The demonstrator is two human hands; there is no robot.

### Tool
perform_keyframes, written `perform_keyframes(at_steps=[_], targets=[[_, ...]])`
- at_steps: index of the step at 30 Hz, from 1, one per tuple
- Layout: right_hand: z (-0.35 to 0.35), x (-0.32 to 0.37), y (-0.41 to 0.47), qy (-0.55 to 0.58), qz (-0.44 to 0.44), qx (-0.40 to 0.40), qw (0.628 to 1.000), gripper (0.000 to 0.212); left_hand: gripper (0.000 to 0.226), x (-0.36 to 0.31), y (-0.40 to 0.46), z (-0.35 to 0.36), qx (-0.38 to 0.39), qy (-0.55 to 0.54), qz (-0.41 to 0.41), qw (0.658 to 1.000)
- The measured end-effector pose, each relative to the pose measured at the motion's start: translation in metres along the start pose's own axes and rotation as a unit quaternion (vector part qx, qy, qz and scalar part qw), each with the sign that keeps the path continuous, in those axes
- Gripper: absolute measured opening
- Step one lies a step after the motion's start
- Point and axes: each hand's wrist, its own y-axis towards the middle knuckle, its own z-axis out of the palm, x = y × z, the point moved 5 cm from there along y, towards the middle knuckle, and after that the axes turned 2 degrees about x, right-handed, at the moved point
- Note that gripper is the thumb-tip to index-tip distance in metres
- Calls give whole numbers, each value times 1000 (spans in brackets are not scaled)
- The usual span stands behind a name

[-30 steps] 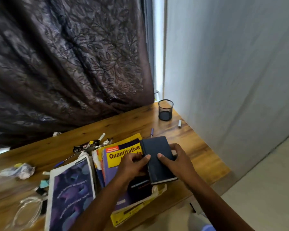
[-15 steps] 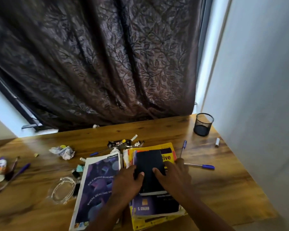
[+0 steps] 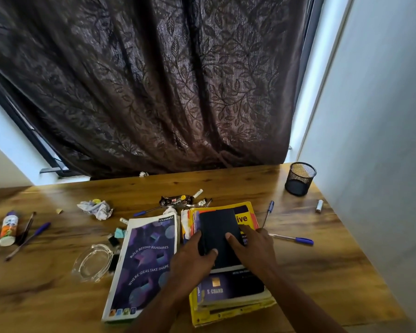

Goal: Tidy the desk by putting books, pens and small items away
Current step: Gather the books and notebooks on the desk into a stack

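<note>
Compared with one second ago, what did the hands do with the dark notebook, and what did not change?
Both hands, left and right, slid the dark notebook from the stack's right edge to lie squarely on the yellow book. They still hold it. The purple notebook and the mesh cup stayed put.

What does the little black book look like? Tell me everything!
The little black book is closed, with a plain dark matte cover and no words showing. It lies flat on the yellow and purple book, the top of a pile on the wooden desk. The left hand holds its left edge with the thumb on the cover, and the right hand rests fingers on its right side.
</note>
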Motion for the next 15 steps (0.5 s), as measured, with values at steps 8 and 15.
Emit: perform_keyframes(at_steps=[8, 15], targets=[[-6, -3, 3, 0, -15, 19, 1000, 58, 75, -7, -7, 0, -18, -39, 34, 998], [1, -11, 1, 0, -6, 12, 1000, 65, 72, -4, -16, 3, -58, -37, 44, 997]])
